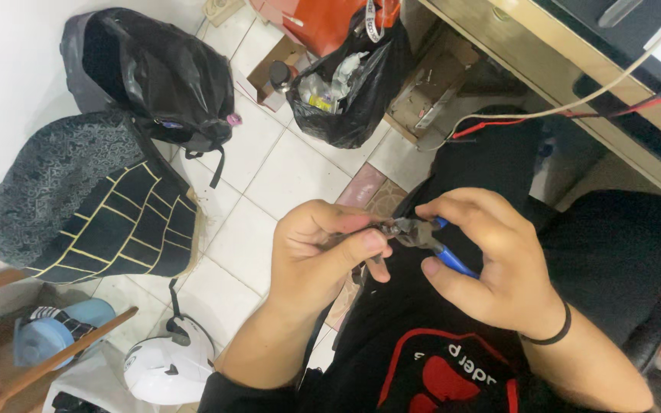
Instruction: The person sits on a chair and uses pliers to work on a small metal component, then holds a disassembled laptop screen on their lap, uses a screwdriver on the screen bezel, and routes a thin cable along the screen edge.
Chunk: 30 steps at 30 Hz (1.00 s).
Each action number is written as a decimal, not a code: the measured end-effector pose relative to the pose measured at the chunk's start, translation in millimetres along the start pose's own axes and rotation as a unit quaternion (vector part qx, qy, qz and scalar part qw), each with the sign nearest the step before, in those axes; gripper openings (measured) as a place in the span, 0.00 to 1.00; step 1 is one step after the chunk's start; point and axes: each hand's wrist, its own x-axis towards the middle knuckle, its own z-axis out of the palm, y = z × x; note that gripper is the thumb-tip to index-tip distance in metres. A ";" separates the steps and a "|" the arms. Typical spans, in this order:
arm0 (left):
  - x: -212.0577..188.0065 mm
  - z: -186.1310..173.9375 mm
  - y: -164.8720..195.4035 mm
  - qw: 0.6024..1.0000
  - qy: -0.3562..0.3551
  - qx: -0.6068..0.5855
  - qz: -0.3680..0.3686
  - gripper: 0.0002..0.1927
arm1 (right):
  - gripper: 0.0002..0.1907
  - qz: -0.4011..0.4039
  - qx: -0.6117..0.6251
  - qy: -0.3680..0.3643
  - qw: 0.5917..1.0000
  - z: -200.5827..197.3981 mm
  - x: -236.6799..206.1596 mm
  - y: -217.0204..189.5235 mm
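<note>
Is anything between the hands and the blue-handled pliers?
Nothing visible. The right hand grips the pliers by the blue handles, and the left hand pinches a small dark piece right at their jaws.

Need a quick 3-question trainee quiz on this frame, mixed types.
1. True or false: the right hand holds blue-handled pliers.
2. What does the left hand do? A) rests on the floor B) pinches something small at the plier tips C) holds the helmet
3. Fill in: the bin bag on the floor is ____ in colour.

Key: 1 true; 2 B; 3 black.
</note>
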 end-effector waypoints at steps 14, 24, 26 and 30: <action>-5.6 1.2 3.2 0.998 -0.025 -0.028 -0.041 0.07 | 0.26 -0.016 0.022 -0.002 1.000 -3.0 -3.2 2.5; -4.7 4.6 7.6 0.998 -0.013 -0.014 -0.059 0.07 | 0.24 -0.021 0.008 0.005 1.000 -2.6 -4.1 3.0; -4.6 6.2 7.5 0.998 -0.009 -0.009 -0.056 0.07 | 0.23 -0.025 0.002 0.012 1.000 -1.6 -5.0 3.1; -4.6 8.2 7.3 0.999 -0.006 -0.005 -0.046 0.07 | 0.21 -0.015 0.000 0.021 1.000 0.4 -6.2 1.7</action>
